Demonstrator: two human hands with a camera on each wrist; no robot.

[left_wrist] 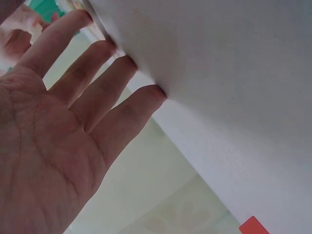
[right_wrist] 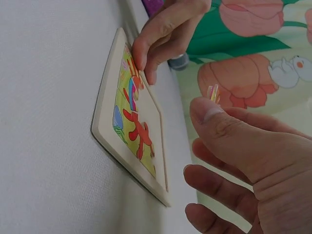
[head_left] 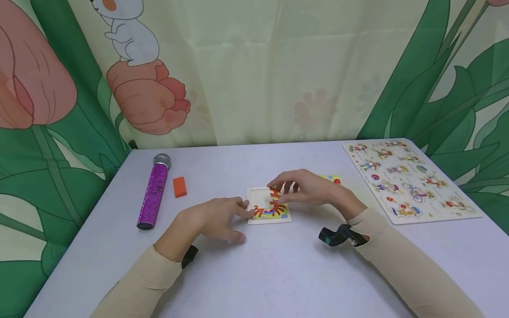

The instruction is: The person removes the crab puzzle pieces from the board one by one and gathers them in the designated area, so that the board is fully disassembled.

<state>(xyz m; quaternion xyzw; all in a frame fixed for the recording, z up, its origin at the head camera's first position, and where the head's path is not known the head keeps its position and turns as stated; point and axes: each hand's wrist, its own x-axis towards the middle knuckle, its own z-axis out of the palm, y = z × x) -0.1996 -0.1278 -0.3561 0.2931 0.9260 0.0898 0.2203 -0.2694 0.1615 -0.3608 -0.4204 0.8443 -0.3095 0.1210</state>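
Observation:
A small wooden jigsaw tray point(head_left: 258, 195) lies on the table before me. Coloured pieces with an orange animal point(head_left: 274, 211) fill its near side and right side; its upper left shows bare wood. My right hand point(head_left: 304, 187) is raised over the tray's right side. In the right wrist view its thumb and forefinger pinch a thin puzzle piece point(right_wrist: 213, 93), seen edge-on, while the other fingers are loosely bent. At the tray's left edge, my left hand point(head_left: 216, 218) touches with its fingertips. Its fingers point(left_wrist: 105, 87) are extended and spread in the left wrist view.
A glittery purple microphone point(head_left: 153, 194) and an orange block point(head_left: 180, 187) lie to the left. Behind the right hand, a yellow patterned piece point(head_left: 336, 179) is partly hidden. A large picture board point(head_left: 409, 181) lies at the right. A printed curtain point(head_left: 246, 88) hangs behind the table.

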